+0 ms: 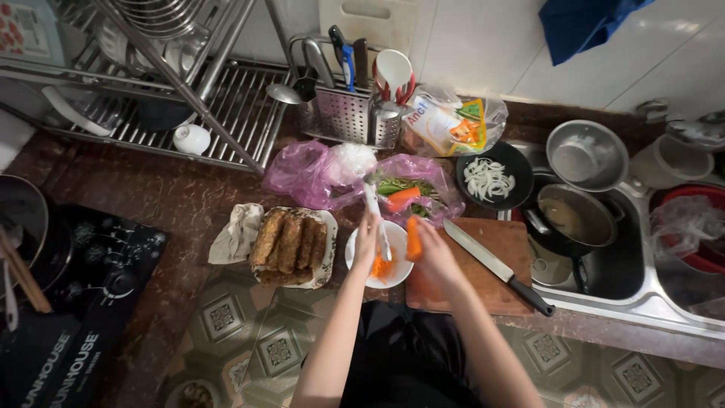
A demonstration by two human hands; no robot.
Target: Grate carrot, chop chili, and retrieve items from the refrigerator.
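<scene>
**Carrot held over a white bowl**

At 9 o'clock a plate of fried rolls (291,243) sits just beside the white bowl (398,240); the left hand (368,240) grips a white peeler (375,215) over the bowl's orange shavings; the right hand (434,255) clasps a carrot (413,237) at the bowl's 3 o'clock rim; a knife (495,264) lies on the wooden board (506,245); the sink (634,291) lies further toward 3 o'clock

Bright orange on the long carrot (414,238), and orange shavings (382,266) in the round white ceramic bowl (399,234). The slim plastic peeler (376,215) is white. The mottled reddish-brown stone counter (174,200) carries a warm brown wooden cutting board (506,245), a silver-bladed, black-handled kitchen knife (495,266), translucent purple plastic bags (302,174) and golden-brown fried rolls (291,242). White onion slices (488,180) sit in a black pan (521,162). Patterned tile floor (226,317) below.
</scene>
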